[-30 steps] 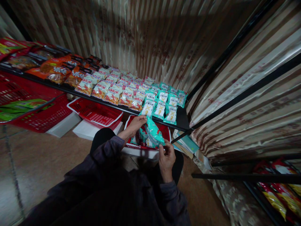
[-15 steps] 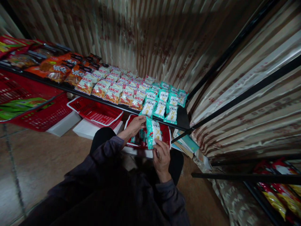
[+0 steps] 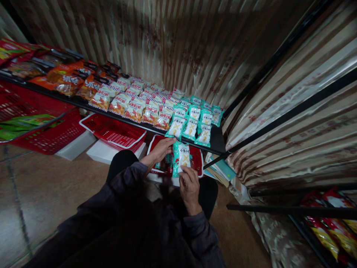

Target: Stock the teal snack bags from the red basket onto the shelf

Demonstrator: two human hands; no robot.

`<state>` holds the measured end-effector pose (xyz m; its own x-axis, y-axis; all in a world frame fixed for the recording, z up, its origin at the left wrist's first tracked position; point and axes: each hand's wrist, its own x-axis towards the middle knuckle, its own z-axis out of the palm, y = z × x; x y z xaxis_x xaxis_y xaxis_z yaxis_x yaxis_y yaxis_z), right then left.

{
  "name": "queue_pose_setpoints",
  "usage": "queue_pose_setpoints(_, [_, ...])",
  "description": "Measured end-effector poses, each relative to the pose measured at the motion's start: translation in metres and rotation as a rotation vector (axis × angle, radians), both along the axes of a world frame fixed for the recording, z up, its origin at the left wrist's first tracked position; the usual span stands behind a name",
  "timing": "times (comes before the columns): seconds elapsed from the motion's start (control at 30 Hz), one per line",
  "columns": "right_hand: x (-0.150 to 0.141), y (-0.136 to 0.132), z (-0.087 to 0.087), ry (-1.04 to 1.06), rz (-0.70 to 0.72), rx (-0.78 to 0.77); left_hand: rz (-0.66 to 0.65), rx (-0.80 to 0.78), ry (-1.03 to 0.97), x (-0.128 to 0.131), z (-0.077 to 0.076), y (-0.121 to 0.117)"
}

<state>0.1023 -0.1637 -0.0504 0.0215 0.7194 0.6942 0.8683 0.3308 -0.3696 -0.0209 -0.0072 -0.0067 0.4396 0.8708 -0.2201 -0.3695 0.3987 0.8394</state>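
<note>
A teal-and-white snack bag (image 3: pixel 183 158) is in front of me, its printed face upward, above a red basket with a white rim (image 3: pixel 198 163). My right hand (image 3: pixel 190 188) pinches the bag's lower edge between thumb and fingers. Beside the bag's upper left corner is my left hand (image 3: pixel 161 149), its fingers stretched out; whether the fingertips touch the bag is hard to see. Several matching teal bags (image 3: pixel 190 128) lie in rows at the right end of the black shelf (image 3: pixel 216 139). More teal packets show dimly inside the basket.
Red-and-white snack bags (image 3: pixel 134 108) and orange bags (image 3: pixel 69 83) fill the shelf leftward. Below stand another red basket (image 3: pixel 114 132) and a larger one with green packets (image 3: pixel 25 126). A black metal bar (image 3: pixel 267 126) slants at the right, before a striped curtain (image 3: pixel 178 44).
The bag has turned slightly more upright. My left fingers, bent at its corner before, are now straighter. My right hand has shifted slightly left, still pinching the bag.
</note>
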Motion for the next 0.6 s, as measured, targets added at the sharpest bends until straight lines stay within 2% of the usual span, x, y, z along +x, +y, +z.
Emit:
queue_pose_setpoints(0.43, [-0.001, 0.000, -0.006, -0.031, 0.004, -0.033, 0.103, -0.068, 0.116, 0.008, 0.001, -0.001])
queue_pose_setpoints(0.6, [-0.002, -0.003, -0.010, -0.038, -0.047, -0.073, 0.154, -0.069, 0.098, 0.013, -0.005, 0.000])
